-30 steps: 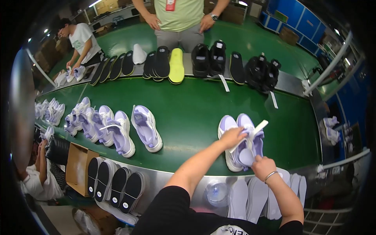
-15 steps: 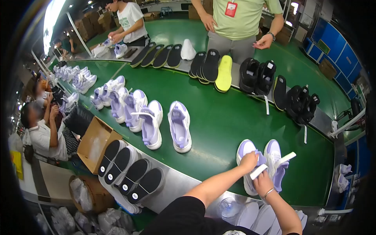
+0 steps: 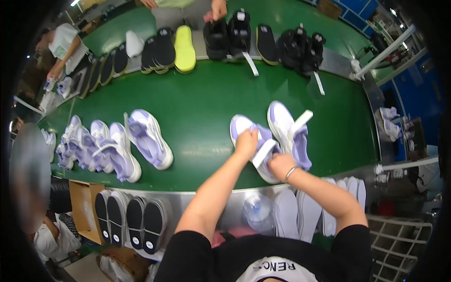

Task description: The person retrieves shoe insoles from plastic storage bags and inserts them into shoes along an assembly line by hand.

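Note:
A white and lavender sneaker [image 3: 240,123] lies toe-away on the green table in front of me, between my hands. My left hand [image 3: 246,143] is closed on its lavender upper, near the tongue. My right hand [image 3: 281,165] is closed at the shoe's opening by the heel; its fingertips are partly hidden there. A white strap [image 3: 264,152] stands up from this shoe between my two hands. Close on the right lies the matching sneaker [image 3: 280,117], its own white strap [image 3: 301,121] sticking up; neither hand holds it.
Several white-lavender sneakers [image 3: 150,136] line the table's left. Along the far ledge are black insoles [image 3: 164,49], a yellow insole [image 3: 184,49] and black shoes [image 3: 239,33]. Near me are strapped black insoles [image 3: 155,223], a plastic bottle [image 3: 258,211] and pale insoles [image 3: 285,214]. Someone stands opposite.
My view has tilted down and turned, so the table's things sit elsewhere in frame. Both hands stay at the same sneaker; the right hand now sits further into its opening. The person opposite reaches to a black shoe.

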A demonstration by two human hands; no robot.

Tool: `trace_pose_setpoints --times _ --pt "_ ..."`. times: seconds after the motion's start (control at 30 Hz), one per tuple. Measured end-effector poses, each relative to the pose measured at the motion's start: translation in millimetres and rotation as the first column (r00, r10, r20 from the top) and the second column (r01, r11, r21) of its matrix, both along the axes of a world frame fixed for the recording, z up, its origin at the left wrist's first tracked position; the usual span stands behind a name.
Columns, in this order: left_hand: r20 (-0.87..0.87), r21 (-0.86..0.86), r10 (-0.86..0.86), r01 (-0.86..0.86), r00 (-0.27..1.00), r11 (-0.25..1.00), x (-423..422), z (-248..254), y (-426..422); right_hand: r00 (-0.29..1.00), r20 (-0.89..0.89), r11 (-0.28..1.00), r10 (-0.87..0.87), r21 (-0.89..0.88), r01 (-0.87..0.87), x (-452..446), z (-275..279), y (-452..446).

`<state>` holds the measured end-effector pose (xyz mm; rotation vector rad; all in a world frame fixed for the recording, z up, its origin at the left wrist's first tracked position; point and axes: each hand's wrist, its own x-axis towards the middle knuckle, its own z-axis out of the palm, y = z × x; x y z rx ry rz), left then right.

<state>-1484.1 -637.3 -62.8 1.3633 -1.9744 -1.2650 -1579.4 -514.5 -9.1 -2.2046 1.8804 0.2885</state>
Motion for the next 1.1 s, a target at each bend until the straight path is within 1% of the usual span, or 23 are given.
trace_pose_setpoints --times 0.03,0.07,0.13,0.17,0.2,0.23,0.27,0.33,0.37,0.4,0.47,0.5,0.53,0.6,0.63,0.67,0.73,0.77,0.8,0.87,0.9,0.97,1.1 --pt "-0.011 0.012 -0.002 0.002 1.000 1.000 0.5 -1.5 -1.4 0.991 -0.019 0.991 -0.135 -0.009 0.135 1.3 -24.6 -8.0" --pt "-0.020 0.022 -0.005 0.006 1.000 1.000 2.3 -2.8 -1.1 0.963 0.057 0.963 -0.263 0.068 0.259 5.6 -25.7 -17.2" --pt "-0.069 -0.027 0.012 -0.014 0.998 1.000 3.9 -5.5 1.6 0.948 0.040 0.946 -0.315 0.093 0.310 7.8 -42.1 -18.4" --pt "-0.093 -0.010 0.020 -0.021 0.995 1.000 3.8 -8.1 1.0 0.961 0.052 0.956 -0.270 0.132 0.261 9.1 -30.3 -20.3" --pt "-0.116 0.015 0.028 -0.026 0.993 1.000 3.9 -11.6 1.8 0.972 0.037 0.946 -0.231 0.241 0.215 10.4 -19.1 -25.9" --pt "-0.123 0.020 0.035 -0.033 0.992 0.999 3.7 -11.1 1.7 0.996 -0.018 0.905 -0.087 0.416 0.086 10.6 -22.8 -36.5" --pt "-0.123 0.038 0.031 -0.027 0.992 0.999 3.3 -10.2 0.6 0.996 -0.050 0.814 0.067 0.581 -0.026 9.8 -24.5 -47.3" --pt "-0.110 0.042 0.010 -0.005 0.994 0.999 4.5 -10.5 -1.4 0.940 -0.063 0.679 0.336 0.707 -0.196 14.5 -16.6 -61.3" --pt "-0.118 0.053 -0.003 0.009 0.993 0.999 6.0 -8.9 -2.4 0.958 -0.047 0.721 0.283 0.669 -0.180 18.0 -5.5 -61.3" --pt "-0.120 0.044 -0.001 0.007 0.993 0.999 6.8 -7.6 -1.6 0.961 -0.079 0.710 0.266 0.690 -0.140 20.9 7.3 -58.6" --pt "-0.062 0.053 0.009 -0.005 0.998 0.999 8.9 5.5 0.1 0.977 -0.185 0.857 0.109 0.515 0.002 19.7 -23.1 -47.0" --pt "-0.077 0.076 0.009 -0.003 0.997 0.997 8.4 0.0 0.1 0.977 -0.194 0.915 0.093 0.403 -0.007 15.3 -40.9 -42.2" --pt "-0.076 0.068 0.004 0.001 0.997 0.998 9.4 1.8 0.0 0.977 -0.193 0.918 0.087 0.397 -0.003 14.2 -43.2 -36.9" --pt "-0.078 0.059 -0.014 0.018 0.997 0.998 9.1 6.0 0.5 0.978 -0.196 0.966 0.073 0.258 -0.020 9.2 -47.6 -29.8" --pt "-0.070 0.050 0.003 0.000 0.998 0.999 8.2 6.2 0.4 0.967 -0.201 0.910 0.158 0.410 -0.064 8.1 -36.8 -34.7" --pt "-0.075 0.046 -0.001 0.004 0.997 0.999 7.7 6.7 0.8 0.966 -0.206 0.912 0.154 0.406 -0.059 7.3 -29.5 -37.2" --pt "-0.052 0.035 0.004 -0.003 0.999 0.999 8.9 8.4 -0.6 0.942 -0.132 0.746 0.308 0.648 -0.153 7.8 -19.4 -43.6" --pt "-0.066 0.037 0.009 -0.006 0.998 0.999 9.4 4.6 -1.5 0.937 -0.133 0.609 0.323 0.787 -0.098 9.7 -14.8 -49.5" --pt "-0.069 0.031 0.006 -0.004 0.998 1.000 10.4 1.7 -1.4 0.937 -0.138 0.614 0.320 0.783 -0.094 9.1 -8.5 -48.5" --pt "-0.087 0.019 0.016 -0.015 0.996 1.000 10.7 -0.2 -1.3 0.992 -0.022 0.485 0.121 0.873 -0.040 12.2 29.0 -43.9" --pt "-0.092 0.023 0.027 -0.025 0.995 0.999 10.5 0.4 -0.3 0.992 -0.026 0.488 0.120 0.872 -0.036 10.3 27.6 -40.4" --pt "-0.095 0.036 0.025 -0.022 0.995 0.999 8.4 0.4 2.3 0.993 -0.087 0.611 0.076 0.792 0.022 9.7 19.1 -19.9" --pt "-0.088 0.040 0.021 -0.017 0.996 0.999 9.6 -3.8 0.0 0.981 -0.081 0.593 0.174 0.805 -0.038 4.5 -13.1 -15.5"
